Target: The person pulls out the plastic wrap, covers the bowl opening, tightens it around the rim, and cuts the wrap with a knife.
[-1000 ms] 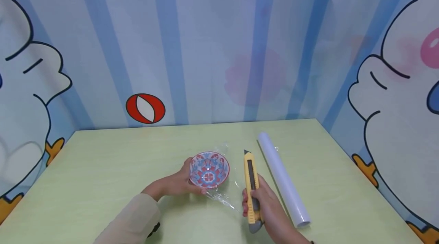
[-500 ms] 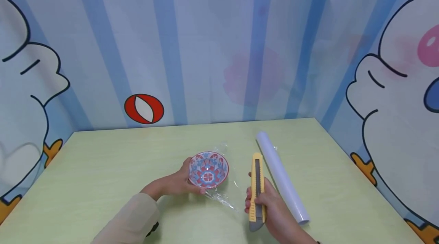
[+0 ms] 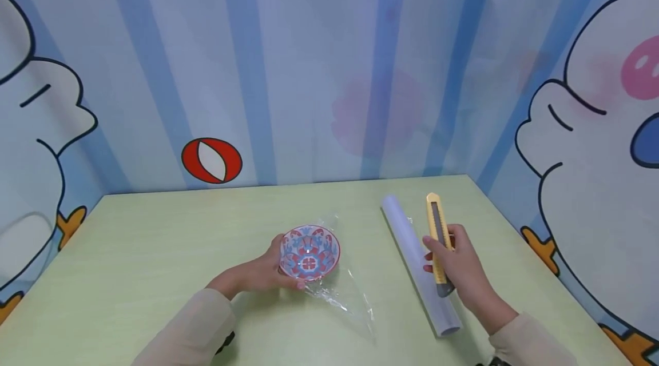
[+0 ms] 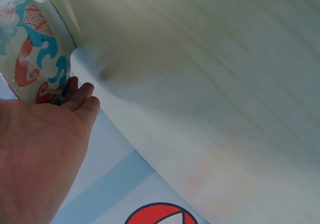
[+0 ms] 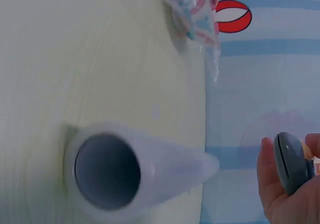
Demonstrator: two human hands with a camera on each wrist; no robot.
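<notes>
My left hand grips a round bowl by its left side, thumb at the near edge. Red and blue patterns cover the bowl inside and, in the left wrist view, outside. Clear plastic film wraps the bowl, and a loose flap trails off its right side. Over to the right, my right hand holds a yellow utility knife, with no blade showing at its tip. The knife's grey butt end faces the right wrist camera. Hand and knife are above a white roll.
The roll lies slanted on the pale green table, its hollow near end visible in the right wrist view. A blue striped backdrop with cartoon figures stands behind the table and along both sides.
The knife's blade, visible a second ago, has slid into its handle. My right hand has carried the knife right and away from me, over the roll. The left hand still holds the bowl.
</notes>
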